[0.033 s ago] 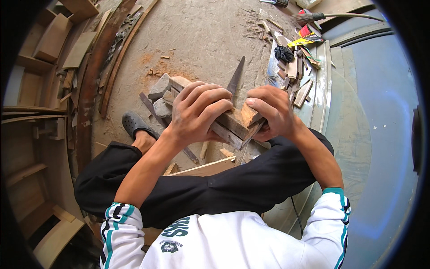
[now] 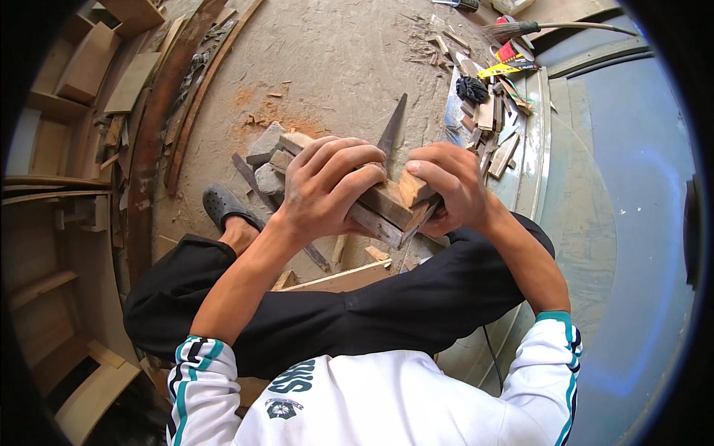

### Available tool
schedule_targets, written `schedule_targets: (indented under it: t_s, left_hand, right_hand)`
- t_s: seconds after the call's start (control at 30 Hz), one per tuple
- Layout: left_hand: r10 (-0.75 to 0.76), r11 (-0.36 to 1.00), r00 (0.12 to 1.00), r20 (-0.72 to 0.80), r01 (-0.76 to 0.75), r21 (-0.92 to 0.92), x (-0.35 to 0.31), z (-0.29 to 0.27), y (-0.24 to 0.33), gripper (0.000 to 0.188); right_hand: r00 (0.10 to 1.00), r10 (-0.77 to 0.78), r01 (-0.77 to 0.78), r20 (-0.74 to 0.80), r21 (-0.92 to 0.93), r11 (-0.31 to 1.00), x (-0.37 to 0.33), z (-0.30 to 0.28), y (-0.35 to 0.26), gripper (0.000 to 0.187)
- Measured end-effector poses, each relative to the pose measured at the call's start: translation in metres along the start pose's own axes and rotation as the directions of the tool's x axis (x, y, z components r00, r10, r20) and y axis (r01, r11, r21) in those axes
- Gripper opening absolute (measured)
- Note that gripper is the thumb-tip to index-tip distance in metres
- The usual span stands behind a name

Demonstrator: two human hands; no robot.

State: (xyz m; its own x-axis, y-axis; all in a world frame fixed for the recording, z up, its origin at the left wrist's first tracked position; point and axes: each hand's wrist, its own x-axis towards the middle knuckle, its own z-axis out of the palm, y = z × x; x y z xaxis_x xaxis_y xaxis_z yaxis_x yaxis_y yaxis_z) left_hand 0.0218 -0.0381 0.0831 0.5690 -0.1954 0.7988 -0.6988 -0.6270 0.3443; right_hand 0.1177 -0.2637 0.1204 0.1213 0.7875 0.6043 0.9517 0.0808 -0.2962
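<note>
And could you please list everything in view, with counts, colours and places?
Held wood: at least two pieces, brown, centre
Wood block: one, brown, centre
Tapered blade: one, dark, above centre
Stony lumps: at least two, grey, left of centre
Sawdust: patches, orange, above centre
Long planks: several, brown, upper left
Wooden shelves: several, brown, left
Wood scraps: many, brown, upper right
Crumpled cloth: one, black, upper right
Round item: one, red, upper right
Broom: one, brown, top right
Panel: one, blue, right
Cord: one, black, lower right
Clog: one, grey, left
Trousers: one pair, black, lower centre
Top: one, white, bottom
Left hand: one, bare, on held wood
Right hand: one, bare, on wood block
</note>
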Motion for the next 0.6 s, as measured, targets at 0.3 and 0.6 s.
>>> schedule_targets:
  t_s: [0.3,0.6]
  left_hand:
    - [-0.35,0.916,0.912,0.213,0.38,-0.126,0.005,-0.014,0.02,0.08]
    - [-0.447,0.573,0.647,0.618,0.737,-0.357,0.015,-0.037,0.007,0.068]
  right_hand:
    - [0.91,0.387,-0.415,0.15,0.356,0.837,-0.002,0.01,-0.019,0.09]
    - [0.8,0.501,-0.596,0.331,0.533,0.601,0.005,0.011,-0.017,0.084]
